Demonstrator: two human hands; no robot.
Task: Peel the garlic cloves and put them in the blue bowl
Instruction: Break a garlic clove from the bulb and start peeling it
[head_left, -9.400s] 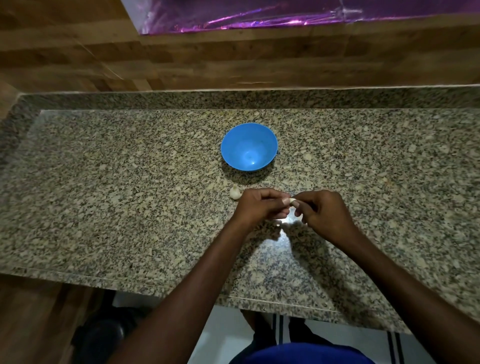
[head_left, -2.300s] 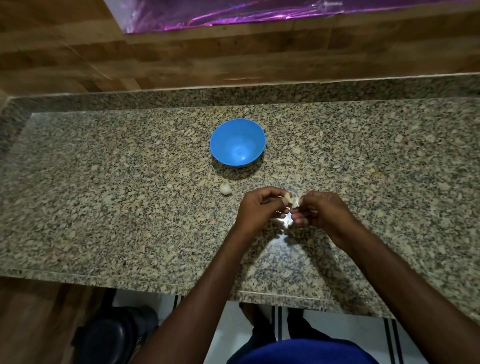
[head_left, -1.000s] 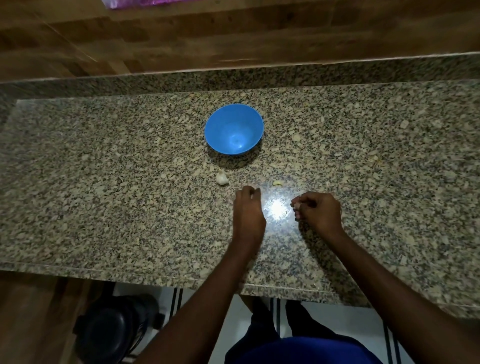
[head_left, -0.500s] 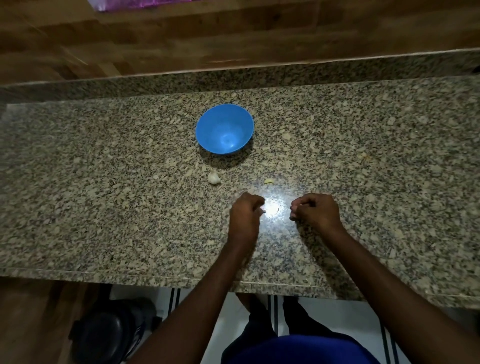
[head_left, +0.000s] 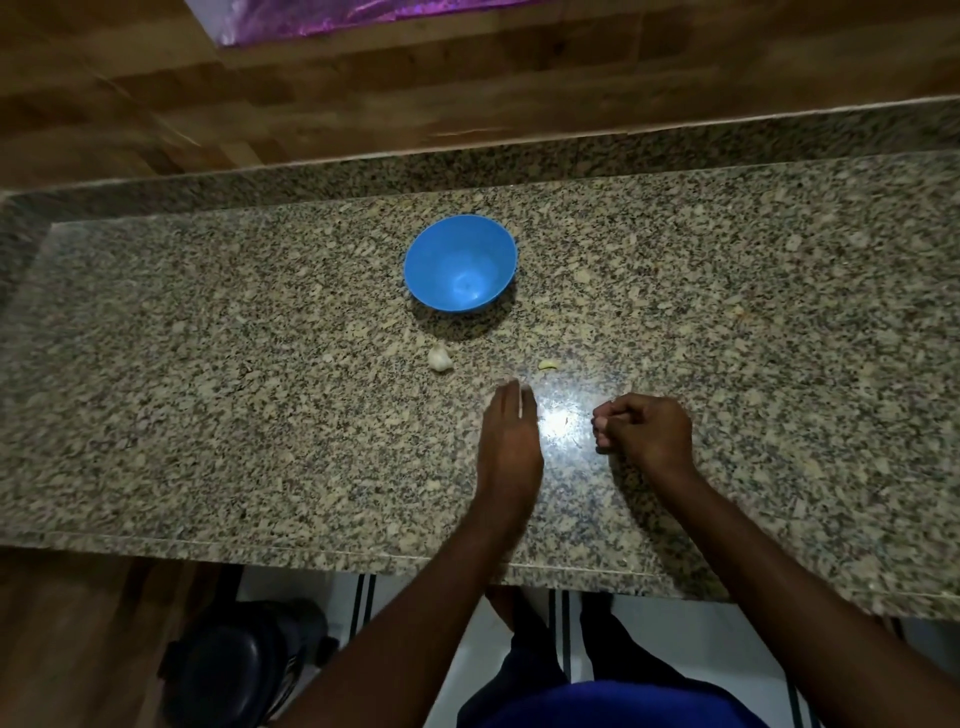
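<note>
The blue bowl (head_left: 441, 249) stands on the granite counter (head_left: 208, 415), and nothing shows inside it. One unpeeled garlic clove (head_left: 439, 358) lies just in front of the bowl, to its left. My left hand (head_left: 511, 431) lies flat on the counter with its fingers straight, pointing toward the bowl and holding nothing. My right hand (head_left: 644, 431) sits beside it on the right. Its fingers are curled tight round a garlic clove that is almost wholly hidden inside them.
A small scrap of garlic peel (head_left: 548, 365) lies on the counter just beyond my left fingertips. A wooden wall (head_left: 467, 93) backs the counter. Below the counter's front edge a dark round object (head_left: 244, 670) sits on the floor.
My hands have parted from working the clove together. In the last half second my left hand has uncurled and stretched flat on the counter. My right hand stays curled.
</note>
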